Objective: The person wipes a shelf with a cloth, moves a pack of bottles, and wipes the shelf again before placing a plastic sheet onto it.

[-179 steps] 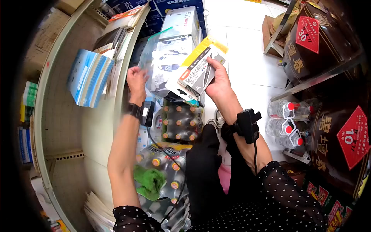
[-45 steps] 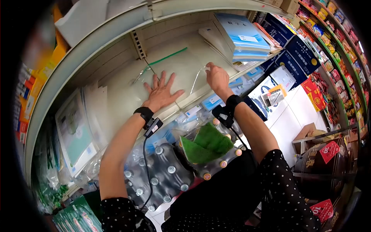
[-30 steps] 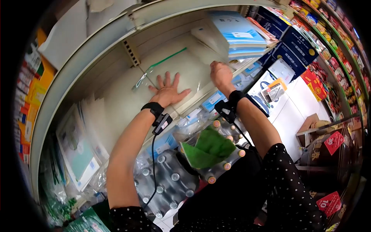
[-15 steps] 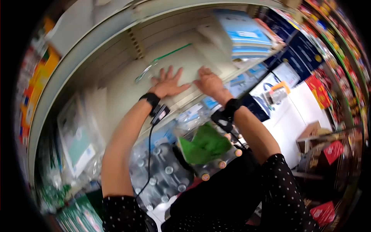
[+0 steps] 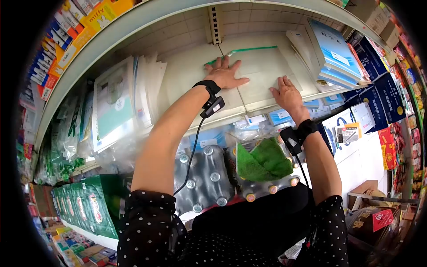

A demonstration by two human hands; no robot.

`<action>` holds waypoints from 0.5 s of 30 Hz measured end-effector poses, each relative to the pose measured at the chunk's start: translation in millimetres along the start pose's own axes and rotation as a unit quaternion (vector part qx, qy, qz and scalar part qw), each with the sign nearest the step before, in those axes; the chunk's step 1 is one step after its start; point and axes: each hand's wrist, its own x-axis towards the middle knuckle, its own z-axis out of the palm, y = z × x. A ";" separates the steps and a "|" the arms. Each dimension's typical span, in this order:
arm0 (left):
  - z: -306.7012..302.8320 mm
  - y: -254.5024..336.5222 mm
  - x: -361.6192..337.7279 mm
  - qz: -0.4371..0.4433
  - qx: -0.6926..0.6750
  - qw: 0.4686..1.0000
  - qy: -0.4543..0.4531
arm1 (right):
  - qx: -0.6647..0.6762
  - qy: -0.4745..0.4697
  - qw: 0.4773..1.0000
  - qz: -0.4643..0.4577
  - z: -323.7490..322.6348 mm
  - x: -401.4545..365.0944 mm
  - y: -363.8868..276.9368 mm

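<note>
A clear plastic pouch with a green zip edge (image 5: 255, 48) lies flat on the cream shelf (image 5: 178, 95). My left hand (image 5: 226, 74) rests palm down on it with fingers spread, the fingertips at the left part of the green edge. Toward the shelf's front lip, my right hand (image 5: 288, 94) lies flat on or beside the pouch's near right part, thumb apart from the fingers. Neither hand grips anything. Part of the pouch is hidden under the left hand.
Blue-covered booklets (image 5: 331, 53) are stacked at right, and clear document sleeves (image 5: 113, 104) stand at left. Below the shelf are wrapped bottles (image 5: 209, 173) and a green cloth (image 5: 262, 162). A green carton (image 5: 91, 204) sits lower left.
My view has swung, so the shelf now sits further right in it. My left fingertips have come up to the green zip edge. Both hands stay flat.
</note>
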 end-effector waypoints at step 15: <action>-13.3 -59.3 43.5 -0.065 -0.109 0.971 0.204 | 0.066 0.072 0.995 0.011 -2.4 -10.0 -0.3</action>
